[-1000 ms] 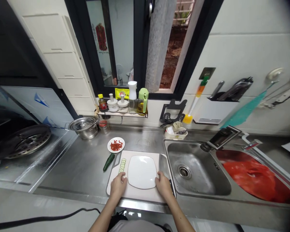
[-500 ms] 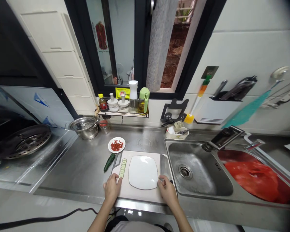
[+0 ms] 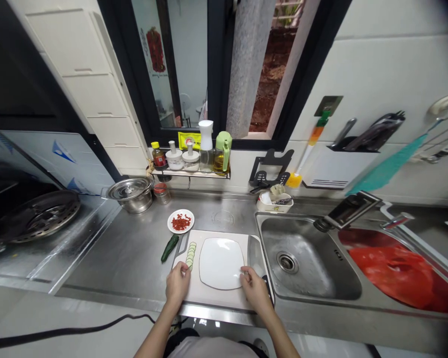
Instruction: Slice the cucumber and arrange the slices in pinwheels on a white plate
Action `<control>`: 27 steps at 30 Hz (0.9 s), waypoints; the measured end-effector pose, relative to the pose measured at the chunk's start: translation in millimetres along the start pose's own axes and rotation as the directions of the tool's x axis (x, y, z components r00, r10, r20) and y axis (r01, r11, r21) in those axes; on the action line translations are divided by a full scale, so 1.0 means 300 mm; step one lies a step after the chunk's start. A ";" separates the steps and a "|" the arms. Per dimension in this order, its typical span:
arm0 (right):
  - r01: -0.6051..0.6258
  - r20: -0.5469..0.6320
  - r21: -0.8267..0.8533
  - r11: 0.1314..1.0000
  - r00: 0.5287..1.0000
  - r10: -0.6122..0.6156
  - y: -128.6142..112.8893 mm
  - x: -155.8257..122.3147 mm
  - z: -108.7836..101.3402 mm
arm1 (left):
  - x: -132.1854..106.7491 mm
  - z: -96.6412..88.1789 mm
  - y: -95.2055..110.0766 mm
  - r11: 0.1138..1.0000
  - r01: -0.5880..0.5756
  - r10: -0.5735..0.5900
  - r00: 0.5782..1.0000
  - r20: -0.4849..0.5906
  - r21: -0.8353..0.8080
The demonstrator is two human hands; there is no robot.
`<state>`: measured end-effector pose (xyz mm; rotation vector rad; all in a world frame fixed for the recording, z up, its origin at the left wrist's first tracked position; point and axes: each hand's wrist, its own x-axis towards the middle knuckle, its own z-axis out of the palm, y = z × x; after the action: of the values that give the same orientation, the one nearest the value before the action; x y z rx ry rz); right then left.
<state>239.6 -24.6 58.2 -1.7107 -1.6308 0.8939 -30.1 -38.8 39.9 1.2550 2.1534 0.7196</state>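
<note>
Head cam, my remote feed: L hand (image 3: 177, 284) is at the near end of the cuke slices (image 3: 191, 252), fingers curled, thumb & forefinger drawn in close w/ just a small gap at most. Can't tell from here if it's got hold of a slice or is only touching the row. R hand (image 3: 254, 288) is half curled, thumb & forefinger tips close tog. at the right edge of the sq. white plate (image 3: 221, 263); I can't tell if they grip the rim or just rest by it.

Plate lies flat mid cutting board (image 3: 218, 300), slices in an overlapping row to its left. Knife (image 3: 254, 252) lies on the board's right side, blade far, dk handle near, partly behind R hand. Whole cuke (image 3: 169, 248) is on the counter (image 3: 127, 258) just left of the board; small dish (image 3: 170, 222) w/ red bits (image 3: 181, 222) sits beyond the board's far left corner. Sink (image 3: 309, 248) is to the right.
</note>
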 end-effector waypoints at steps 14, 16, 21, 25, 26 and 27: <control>0.307 0.067 0.210 0.928 0.943 -0.326 -0.402 0.123 -0.083 | -0.005 -0.161 0.394 0.645 -0.064 0.261 0.955 0.141 -0.762; 0.355 0.084 0.213 0.910 0.922 -0.379 -0.430 0.142 -0.074 | -0.005 -0.175 0.417 0.657 -0.093 0.279 0.952 0.127 -0.748; 0.444 0.082 0.159 0.882 0.884 -0.460 -0.449 0.167 -0.024 | -0.001 -0.173 0.425 0.670 -0.139 0.326 0.938 0.120 -0.729; 0.529 0.029 0.028 0.848 0.847 -0.530 -0.465 0.168 -0.034 | 0.000 -0.167 0.403 0.719 -0.196 0.275 0.961 0.014 -0.666; 0.561 0.024 -0.010 0.828 0.828 -0.560 -0.470 0.167 -0.043 | -0.001 -0.167 0.397 0.733 -0.159 0.262 0.963 0.059 -0.661; 0.593 0.026 -0.043 0.804 0.805 -0.592 -0.474 0.165 -0.053 | -0.003 -0.168 0.392 0.744 -0.092 0.250 0.957 0.147 -0.662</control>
<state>169.4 33.5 179.0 -1.0925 -2.0378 0.5493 6.6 1.4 155.7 1.0803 1.4032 1.2108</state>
